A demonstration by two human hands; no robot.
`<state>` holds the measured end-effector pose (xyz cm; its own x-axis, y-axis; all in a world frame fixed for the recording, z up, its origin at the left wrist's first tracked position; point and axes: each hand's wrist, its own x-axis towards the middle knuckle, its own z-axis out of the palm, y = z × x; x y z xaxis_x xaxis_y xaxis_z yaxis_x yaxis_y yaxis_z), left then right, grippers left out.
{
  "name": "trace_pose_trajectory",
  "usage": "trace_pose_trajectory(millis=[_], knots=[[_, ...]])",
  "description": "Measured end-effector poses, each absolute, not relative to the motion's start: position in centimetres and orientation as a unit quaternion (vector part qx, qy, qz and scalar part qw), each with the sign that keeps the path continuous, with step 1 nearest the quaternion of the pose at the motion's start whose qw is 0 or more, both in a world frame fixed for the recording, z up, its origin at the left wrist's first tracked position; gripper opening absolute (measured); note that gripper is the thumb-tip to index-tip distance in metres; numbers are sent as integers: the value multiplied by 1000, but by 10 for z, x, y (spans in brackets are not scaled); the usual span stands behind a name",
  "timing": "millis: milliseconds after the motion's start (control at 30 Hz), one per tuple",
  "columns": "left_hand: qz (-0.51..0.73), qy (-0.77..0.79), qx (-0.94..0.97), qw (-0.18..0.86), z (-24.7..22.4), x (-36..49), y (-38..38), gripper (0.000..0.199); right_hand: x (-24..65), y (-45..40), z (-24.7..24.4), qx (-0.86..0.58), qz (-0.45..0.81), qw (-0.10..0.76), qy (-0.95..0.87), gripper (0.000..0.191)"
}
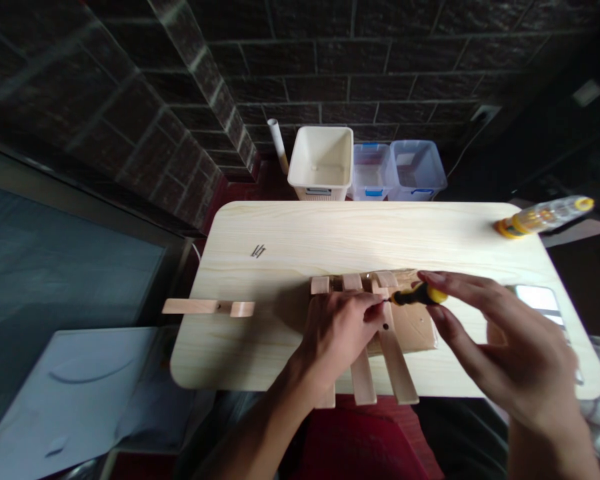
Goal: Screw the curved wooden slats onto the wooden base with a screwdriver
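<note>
Head camera, looking down: person's L hand (337, 337) lies palm-down over three parallel wooden slats (393, 360), fingers bunched and partly curled at the right slat (too dark to tell if they pinch a small screw). R hand (505, 347) is part-closed, gripping a yellow-and-black screwdriver (415, 295) in its fingertips, the tip end pointing left into the L hand's fingers, which hide the tip. Slats cross a brown cardboard sheet (415, 333) on a pale wood-grain table (280, 227), their near ends overhanging the table edge; a dark drilled hole (385, 327) shows in the right slat just below the L hand's fingers. Another slat joined to a short crosspiece (207, 307) juts past the table's left edge. Small dark screws (258, 251) lie btwn it and the far edge. Far right: clear plastic bottle w/ yellow ends (545, 217) on its side. R hand partly blocks a glossy flat rectangle (537, 298), possibly a phone. Beyond the table, by a brick wall (330, 67): white square basket (320, 163), two clear plastic tubs (370, 175), upright white tube (276, 140).
</note>
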<state>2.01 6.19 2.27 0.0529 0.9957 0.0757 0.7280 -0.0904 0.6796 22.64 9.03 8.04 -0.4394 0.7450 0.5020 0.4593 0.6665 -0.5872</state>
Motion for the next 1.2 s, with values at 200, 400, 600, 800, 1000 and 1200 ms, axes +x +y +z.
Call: trace_pose_trajectory(millis=[200,400,600,800,1000,1200], knots=[[281,626,684,248,20,19,61,18,226,88,80,-362,191,401,-820,49],[272,630,686,241,21,20,61,19,227,89,77,-360,195,415,-813,46],[279,624,690,237,23,20,62,19,223,92,75,-354,200,425,-809,44],[286,617,692,243,23,19,63,19,222,92,79,-353,183,409,-821,44],[281,616,692,249,25,19,64,21,225,91,78,-339,181,411,-827,52],[284,626,687,237,25,20,64,21,225,90,81,-324,215,396,-831,52]])
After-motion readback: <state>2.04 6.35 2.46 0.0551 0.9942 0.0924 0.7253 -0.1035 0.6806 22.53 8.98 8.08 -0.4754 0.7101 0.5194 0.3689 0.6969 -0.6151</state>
